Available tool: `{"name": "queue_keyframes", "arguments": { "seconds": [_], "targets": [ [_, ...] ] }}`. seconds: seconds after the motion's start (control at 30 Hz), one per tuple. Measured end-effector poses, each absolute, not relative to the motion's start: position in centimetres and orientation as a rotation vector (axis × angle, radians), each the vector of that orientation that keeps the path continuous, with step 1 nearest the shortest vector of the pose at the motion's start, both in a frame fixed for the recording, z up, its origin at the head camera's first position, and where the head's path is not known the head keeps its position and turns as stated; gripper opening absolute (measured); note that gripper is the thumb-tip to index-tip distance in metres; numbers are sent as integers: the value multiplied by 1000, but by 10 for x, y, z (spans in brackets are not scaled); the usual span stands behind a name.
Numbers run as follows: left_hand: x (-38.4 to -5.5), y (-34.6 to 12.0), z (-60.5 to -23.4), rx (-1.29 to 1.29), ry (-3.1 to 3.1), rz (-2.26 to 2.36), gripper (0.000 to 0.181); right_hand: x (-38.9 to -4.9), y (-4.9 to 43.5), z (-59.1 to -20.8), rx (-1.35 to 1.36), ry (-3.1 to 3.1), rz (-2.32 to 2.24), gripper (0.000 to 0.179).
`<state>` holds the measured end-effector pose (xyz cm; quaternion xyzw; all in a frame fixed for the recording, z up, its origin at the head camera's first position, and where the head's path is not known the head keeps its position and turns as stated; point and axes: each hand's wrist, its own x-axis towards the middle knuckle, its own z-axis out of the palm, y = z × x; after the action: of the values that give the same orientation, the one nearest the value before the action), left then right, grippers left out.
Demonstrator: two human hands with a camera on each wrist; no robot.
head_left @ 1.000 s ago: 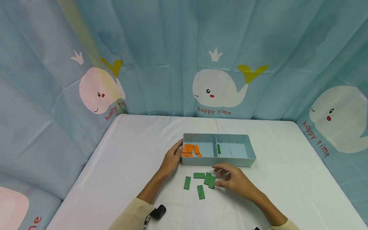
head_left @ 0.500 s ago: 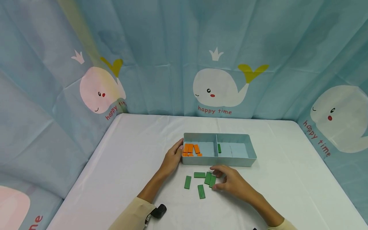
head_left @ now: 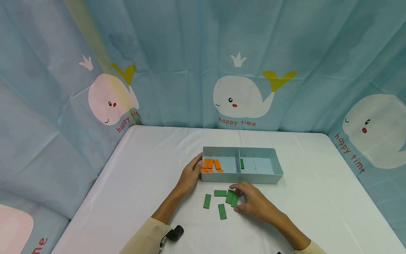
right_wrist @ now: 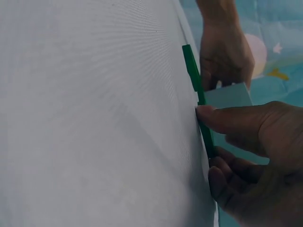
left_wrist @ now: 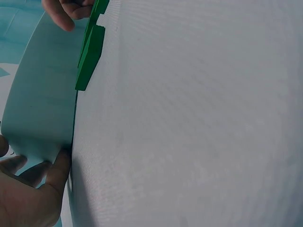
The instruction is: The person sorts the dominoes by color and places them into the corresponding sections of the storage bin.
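A light blue two-part box (head_left: pixel 244 178) stands on the white table. My left hand (head_left: pixel 188 176) rests against its left end, fingertips touching the outer wall (left_wrist: pixel 42 118). In front of the box lie several flat green blocks (head_left: pixel 207 201). My right hand (head_left: pixel 253 201) is at the rightmost green block (head_left: pixel 234 200), thumb at its near end and fingers at its far end. In the right wrist view, the thumb and fingers of the right hand (right_wrist: pixel 255 156) pinch along a green block (right_wrist: pixel 206 135), low at the tabletop.
Several orange blocks (head_left: pixel 210 163) lie in the box's left compartment. One green block (head_left: pixel 242 164) stands by the divider (head_left: pixel 239 158) in the right one. A blue curtain (head_left: pixel 177 98) printed with whales hangs behind the table (head_left: pixel 152 148).
My right hand has moved slightly left and its thumb and fingers have closed in on the rightmost green block. The left hand stays at the box's end.
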<state>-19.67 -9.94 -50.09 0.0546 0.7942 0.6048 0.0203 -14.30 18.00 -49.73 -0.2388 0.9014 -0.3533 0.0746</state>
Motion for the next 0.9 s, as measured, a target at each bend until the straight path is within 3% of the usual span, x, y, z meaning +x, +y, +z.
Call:
{"name": "queue_keyframes", "arguments": {
  "seconds": [0.9],
  "targets": [
    [-198, -99, -501, 155, 2479, 1866, 54, -138, 191, -490, -737, 2647, -1259, 64]
  ]
}}
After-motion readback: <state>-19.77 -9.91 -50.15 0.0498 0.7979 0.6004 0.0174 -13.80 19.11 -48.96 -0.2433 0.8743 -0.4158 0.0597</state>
